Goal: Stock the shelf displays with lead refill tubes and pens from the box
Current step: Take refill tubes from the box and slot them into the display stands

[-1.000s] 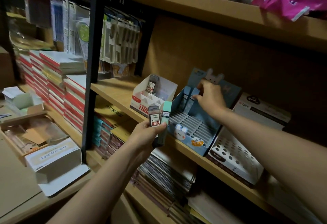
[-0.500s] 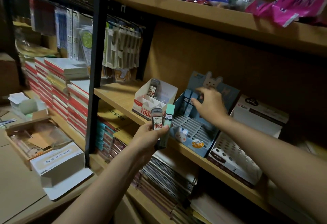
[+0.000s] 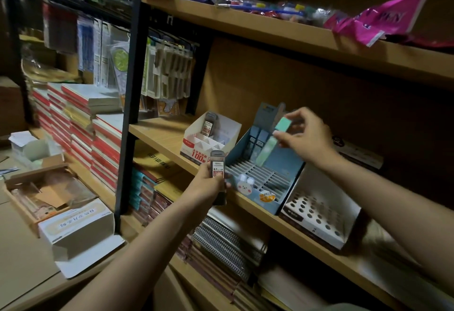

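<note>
My left hand grips a grey lead refill tube with a red-and-white label, held upright in front of the shelf edge. My right hand pinches a mint-green refill tube by its top, tilted above the blue slotted display. Two blue tubes stand in that display's back left slots. To its left sits a white and red display with one grey tube standing in it.
A white display with round holes sits right of the blue one on the wooden shelf. An open cardboard box and a white box lie on the surface at lower left. Notebooks fill the shelf below.
The green tube has passed from my left hand to my right hand, which now holds it over the blue display. My left hand keeps only the grey tube.
</note>
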Demonstrator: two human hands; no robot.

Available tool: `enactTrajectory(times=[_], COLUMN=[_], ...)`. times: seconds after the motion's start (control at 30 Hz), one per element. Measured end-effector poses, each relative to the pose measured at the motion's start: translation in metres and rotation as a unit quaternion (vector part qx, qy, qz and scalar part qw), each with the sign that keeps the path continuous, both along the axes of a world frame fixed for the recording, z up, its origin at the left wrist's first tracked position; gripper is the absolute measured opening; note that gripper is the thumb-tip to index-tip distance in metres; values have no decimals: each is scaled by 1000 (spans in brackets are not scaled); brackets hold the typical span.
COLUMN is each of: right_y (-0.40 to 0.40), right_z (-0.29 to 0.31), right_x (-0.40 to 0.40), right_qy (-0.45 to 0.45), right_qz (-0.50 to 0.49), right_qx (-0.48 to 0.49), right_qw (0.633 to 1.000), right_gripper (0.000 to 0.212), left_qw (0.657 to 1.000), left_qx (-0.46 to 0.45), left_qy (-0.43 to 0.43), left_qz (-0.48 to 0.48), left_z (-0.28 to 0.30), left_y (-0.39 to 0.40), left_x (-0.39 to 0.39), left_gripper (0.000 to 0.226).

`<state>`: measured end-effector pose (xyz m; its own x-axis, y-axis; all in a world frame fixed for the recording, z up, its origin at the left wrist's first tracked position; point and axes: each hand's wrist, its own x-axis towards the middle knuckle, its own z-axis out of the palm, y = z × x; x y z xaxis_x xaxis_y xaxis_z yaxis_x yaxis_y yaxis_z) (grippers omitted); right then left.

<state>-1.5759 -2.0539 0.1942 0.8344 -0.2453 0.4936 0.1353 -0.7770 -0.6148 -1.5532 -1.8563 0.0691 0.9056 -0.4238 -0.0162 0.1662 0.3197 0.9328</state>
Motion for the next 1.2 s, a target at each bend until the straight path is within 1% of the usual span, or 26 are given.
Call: enactTrajectory(times=[0.03, 0.1, 0.2, 0.27, 0.4, 0.5, 0.6, 0.73, 0.93, 1.1, 1.2], right_y=[-8, -17, -17, -14, -13, -16, -18, -17, -12, -10, -10], right_z=[4, 4, -10, -19, -31, -36, -42, -47, -51, -57, -56], right_x=[1, 3, 13, 22, 37, 43, 45, 47, 51, 46, 42], right_qy=[-26, -42, -37, -41, -41, -32, -24, -24, -4, 4, 29], right_qz=[-32, -62, -55, -57, -83, -93, -87, -88, -105, -143, -133], right_qx=[-53, -130, -199, -224, -243, -253, -249, -232, -217, -229, -230], right_qw=[998, 989, 978, 972, 966, 963, 964, 968, 970, 963, 964], right_gripper=[34, 35, 33, 33, 33, 34, 34, 35, 33, 44, 50], left_qw=[1000, 999, 996, 994, 991, 987, 986, 990, 990, 993, 997], left_qx=[12, 30, 25, 25, 33, 44, 62, 56, 51, 38, 16], left_qy=[-11, -45, -85, -100, -124, -148, -154, -129, -124, -106, -73], left_qz=[4, 2, 9, 22, 44, 39, 28, 30, 37, 39, 26], left_z=[-2, -6, -9, -11, -13, -14, -19, -26, -27, -26, -22], left_y=[1, 1, 0, -3, -6, -7, -11, -15, -15, -15, -14], left_x=[0, 1, 1, 4, 10, 16, 21, 24, 27, 27, 25], left_gripper=[31, 30, 27, 24, 20, 21, 18, 17, 17, 16, 16])
